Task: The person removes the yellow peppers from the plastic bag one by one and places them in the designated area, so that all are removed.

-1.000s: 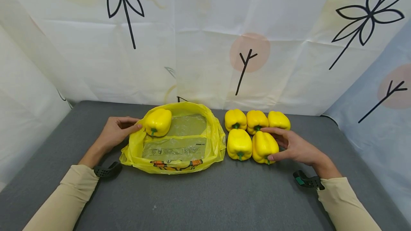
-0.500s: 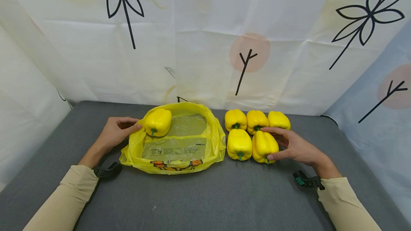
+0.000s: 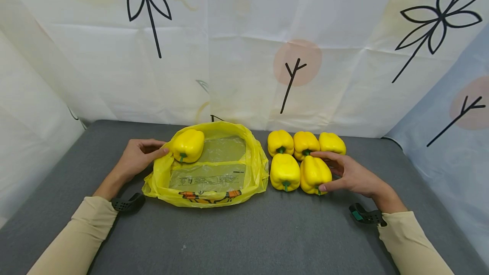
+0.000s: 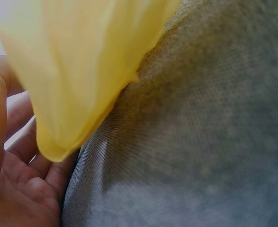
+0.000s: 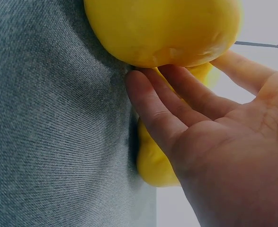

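My left hand (image 3: 135, 158) pinches the left rim of a yellow plastic bag (image 3: 257, 169), which lies with its mouth spread wide. In the left wrist view, a fold of the bag (image 4: 77, 80) hangs in front of the fingers and partly hides them. One yellow bell pepper (image 3: 189, 144) with a green stem sits inside the bag at its left. My right hand (image 3: 353, 175) grips another yellow bell pepper (image 3: 314, 174) from the right, thumb in front and fingers behind. This pepper still rests on the table. In the right wrist view, fingertips touch its side (image 5: 162, 28).
Left of the gripped pepper stands one more bell pepper (image 3: 285, 173). Behind them, a row holds peppers at the left (image 3: 280, 141), middle (image 3: 305, 142) and right (image 3: 331, 142). A grey table (image 3: 229, 241) bears everything. A printed white cloth (image 3: 244, 54) hangs along the back.
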The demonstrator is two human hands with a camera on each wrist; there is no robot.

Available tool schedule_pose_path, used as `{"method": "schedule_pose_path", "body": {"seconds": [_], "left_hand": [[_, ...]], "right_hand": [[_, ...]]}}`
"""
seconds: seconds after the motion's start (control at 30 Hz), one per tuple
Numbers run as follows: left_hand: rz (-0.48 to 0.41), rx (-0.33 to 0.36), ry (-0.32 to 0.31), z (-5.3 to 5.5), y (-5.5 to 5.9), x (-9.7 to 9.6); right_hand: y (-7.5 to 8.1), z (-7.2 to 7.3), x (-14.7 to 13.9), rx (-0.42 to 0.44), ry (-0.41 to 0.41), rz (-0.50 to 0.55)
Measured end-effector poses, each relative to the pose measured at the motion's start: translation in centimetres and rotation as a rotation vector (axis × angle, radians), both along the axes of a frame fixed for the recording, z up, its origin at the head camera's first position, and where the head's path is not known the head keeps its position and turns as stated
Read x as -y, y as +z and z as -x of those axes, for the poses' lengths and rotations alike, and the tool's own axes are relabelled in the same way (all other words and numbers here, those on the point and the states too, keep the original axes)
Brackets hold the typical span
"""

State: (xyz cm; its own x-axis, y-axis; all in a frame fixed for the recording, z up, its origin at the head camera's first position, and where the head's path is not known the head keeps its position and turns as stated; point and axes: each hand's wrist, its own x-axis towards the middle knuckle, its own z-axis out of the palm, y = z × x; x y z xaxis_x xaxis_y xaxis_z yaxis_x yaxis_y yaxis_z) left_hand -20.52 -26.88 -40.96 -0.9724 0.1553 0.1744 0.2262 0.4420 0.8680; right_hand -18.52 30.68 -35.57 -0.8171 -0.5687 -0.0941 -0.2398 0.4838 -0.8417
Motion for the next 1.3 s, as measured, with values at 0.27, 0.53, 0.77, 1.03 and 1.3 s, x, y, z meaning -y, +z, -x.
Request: {"method": "schedule_pose_path", "body": {"seconds": [0.27,0.53,0.77,1.03,1.3], "left_hand": [[0.004,0.001,0.001,0.03,-0.03,0.02],[0.004,-0.004,-0.001,0.07,-0.13,0.08],[-0.001,-0.01,-0.006,0.06,-0.17,0.11],[-0.011,-0.012,-0.013,0.04,-0.1,0.08],[-0.015,-0.007,-0.014,0.03,-0.06,0.07]], "right_hand": [[0.01,-0.06,-0.07,-0.002,0.002,0.007],[0.01,-0.02,-0.04,0.007,0.001,0.009],[-0.01,0.01,0.07,0.015,0.0,0.019],[0.06,-0.05,0.19,0.018,-0.009,0.02],[0.09,-0.09,0.21,0.017,-0.012,0.02]]}}
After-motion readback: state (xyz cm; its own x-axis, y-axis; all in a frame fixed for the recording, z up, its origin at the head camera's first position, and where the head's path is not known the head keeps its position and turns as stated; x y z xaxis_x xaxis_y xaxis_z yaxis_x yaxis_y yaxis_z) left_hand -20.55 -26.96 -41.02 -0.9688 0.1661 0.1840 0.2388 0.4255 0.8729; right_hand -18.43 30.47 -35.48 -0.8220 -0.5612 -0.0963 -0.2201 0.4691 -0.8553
